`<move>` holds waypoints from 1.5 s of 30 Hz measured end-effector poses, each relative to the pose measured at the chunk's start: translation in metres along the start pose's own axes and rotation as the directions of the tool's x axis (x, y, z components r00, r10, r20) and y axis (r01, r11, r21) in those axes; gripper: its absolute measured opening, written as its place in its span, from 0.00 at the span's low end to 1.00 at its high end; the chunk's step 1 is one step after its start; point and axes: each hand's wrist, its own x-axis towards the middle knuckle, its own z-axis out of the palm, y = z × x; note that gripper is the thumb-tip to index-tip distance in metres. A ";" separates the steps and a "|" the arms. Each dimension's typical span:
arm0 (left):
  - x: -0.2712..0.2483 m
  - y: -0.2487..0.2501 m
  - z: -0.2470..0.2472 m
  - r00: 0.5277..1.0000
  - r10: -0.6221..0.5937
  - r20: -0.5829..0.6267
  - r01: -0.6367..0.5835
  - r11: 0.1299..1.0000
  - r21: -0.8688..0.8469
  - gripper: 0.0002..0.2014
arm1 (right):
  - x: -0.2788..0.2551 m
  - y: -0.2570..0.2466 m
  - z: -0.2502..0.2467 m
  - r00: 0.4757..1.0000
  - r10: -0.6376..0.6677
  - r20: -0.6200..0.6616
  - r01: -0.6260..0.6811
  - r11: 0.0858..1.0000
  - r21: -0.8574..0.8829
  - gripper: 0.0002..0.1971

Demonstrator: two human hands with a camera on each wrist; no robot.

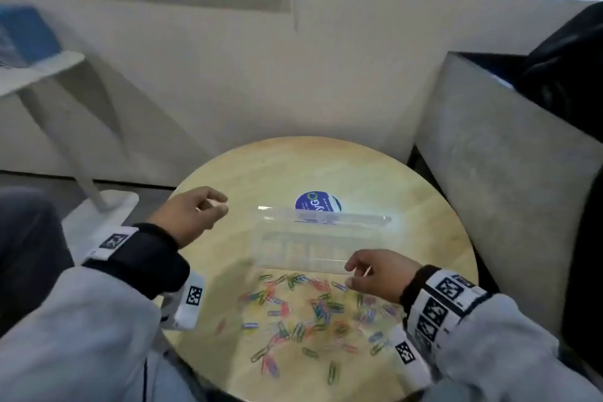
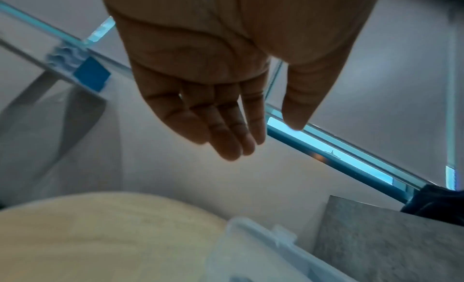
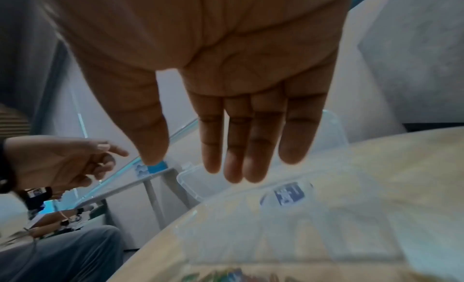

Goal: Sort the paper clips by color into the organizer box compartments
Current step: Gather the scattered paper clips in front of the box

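Note:
A clear plastic organizer box (image 1: 300,251) stands on the round wooden table (image 1: 424,206) with its lid (image 1: 319,219) raised behind it; its compartments look blurred. Several colored paper clips (image 1: 310,310) lie scattered in front of the box. My left hand (image 1: 218,206) hovers off the box's left end with relaxed fingers, holding nothing. My right hand (image 1: 350,271) hovers at the box's front right corner, above the clips, and is empty too. The left wrist view shows the left hand (image 2: 261,139) above the box (image 2: 251,252). The right wrist view shows the right hand (image 3: 193,167) over the box (image 3: 276,226).
A round blue sticker (image 1: 318,202) sits on the table behind the lid. A grey upholstered block (image 1: 505,189) stands close on the right. A white side table (image 1: 42,68) is at the left, and a wall lies behind.

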 end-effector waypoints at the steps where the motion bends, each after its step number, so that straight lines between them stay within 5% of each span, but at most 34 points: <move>1: -0.010 -0.004 0.002 0.999 -0.033 0.010 0.033 0.999 0.010 0.05 | -0.010 0.000 0.004 0.999 0.026 0.019 -0.026 1.000 0.011 0.16; 11: -0.044 -0.036 0.046 0.923 -0.313 0.225 0.239 0.923 0.302 0.06 | -0.029 -0.002 0.038 1.000 0.005 -0.009 -0.005 1.000 -0.015 0.07; 16: -0.023 -0.051 0.074 0.890 -0.354 0.288 0.193 0.864 0.465 0.03 | 0.007 0.003 0.050 0.996 0.013 0.090 0.009 0.973 -0.232 0.13; 23: 0.008 -0.048 0.112 0.876 -0.298 0.380 0.068 0.856 0.512 0.04 | 0.075 -0.033 0.062 0.973 -0.148 0.178 0.212 0.881 -0.424 0.23; 29: 0.020 -0.046 0.138 0.850 -0.307 0.429 0.031 0.841 0.541 0.07 | 0.108 -0.053 0.083 0.962 -0.071 0.265 0.209 0.818 -0.537 0.28; 39: 0.024 -0.057 0.142 0.844 -0.283 0.455 0.040 0.880 0.474 0.07 | 0.113 -0.040 0.086 0.983 -0.020 0.180 0.098 0.894 -0.436 0.13; 45: 0.019 -0.061 0.121 0.868 -0.248 0.430 0.230 0.969 0.094 0.13 | 0.113 -0.030 0.087 0.983 0.056 0.172 0.018 0.916 -0.401 0.07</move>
